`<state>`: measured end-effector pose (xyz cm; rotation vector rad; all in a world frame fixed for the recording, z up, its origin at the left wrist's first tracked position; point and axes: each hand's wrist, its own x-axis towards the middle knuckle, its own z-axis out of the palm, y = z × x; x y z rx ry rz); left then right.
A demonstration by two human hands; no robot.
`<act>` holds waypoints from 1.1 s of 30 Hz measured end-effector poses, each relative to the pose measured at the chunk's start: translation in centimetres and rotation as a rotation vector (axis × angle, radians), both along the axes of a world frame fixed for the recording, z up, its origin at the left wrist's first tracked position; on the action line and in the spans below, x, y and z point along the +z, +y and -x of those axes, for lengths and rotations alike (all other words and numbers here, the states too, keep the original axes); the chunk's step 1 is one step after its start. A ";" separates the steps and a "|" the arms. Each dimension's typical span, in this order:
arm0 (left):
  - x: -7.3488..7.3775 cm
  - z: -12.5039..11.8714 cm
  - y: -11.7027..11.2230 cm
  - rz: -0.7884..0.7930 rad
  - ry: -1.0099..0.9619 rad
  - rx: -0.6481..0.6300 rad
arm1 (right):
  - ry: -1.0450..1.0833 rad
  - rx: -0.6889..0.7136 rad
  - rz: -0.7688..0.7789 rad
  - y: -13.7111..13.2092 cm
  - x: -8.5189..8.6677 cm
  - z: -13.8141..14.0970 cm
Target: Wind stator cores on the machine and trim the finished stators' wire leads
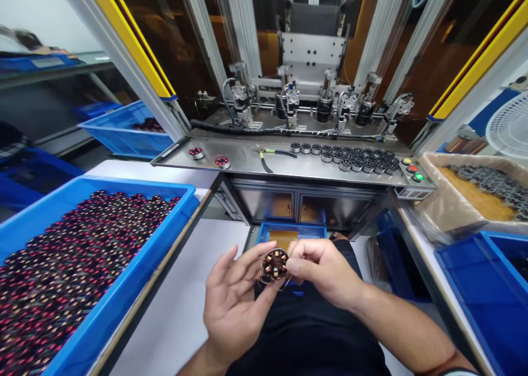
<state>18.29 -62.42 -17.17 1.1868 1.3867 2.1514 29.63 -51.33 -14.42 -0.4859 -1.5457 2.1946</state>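
Observation:
A round motor stator (275, 265) with copper-wound teeth sits in front of my body, its face turned up toward the camera. My left hand (234, 301) grips it by the rim between thumb and fingertips. At its right edge, my right hand (324, 267) is closed, with thumb and forefinger pressed against the rim. Thin loose copper wires stick out around the lower side of the stator. Whether the right fingertips also pinch a wire is hidden.
On the left, a blue tray (173, 188) holds many red-and-copper stators. The steel ledge (247, 145) ahead carries cutting pliers (264, 158), two red stators (221, 162) and rows of dark stators (355, 158). Machine fixtures (291, 101) stand behind; a lined box (457, 200) is right.

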 end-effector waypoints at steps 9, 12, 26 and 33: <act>0.4 0.7 0.0 -0.049 -0.002 -0.042 | 0.160 0.208 0.095 3.6 -1.9 -3.0; 0.3 0.9 0.3 -0.106 0.122 0.040 | 0.146 0.111 0.057 3.4 -3.3 -4.1; -1.6 1.3 1.2 -0.151 0.385 0.114 | 0.115 -0.252 0.090 -2.4 -0.8 -0.6; -1.9 1.0 0.8 -0.071 0.336 0.175 | 0.089 -0.225 0.303 -2.3 -1.1 -0.5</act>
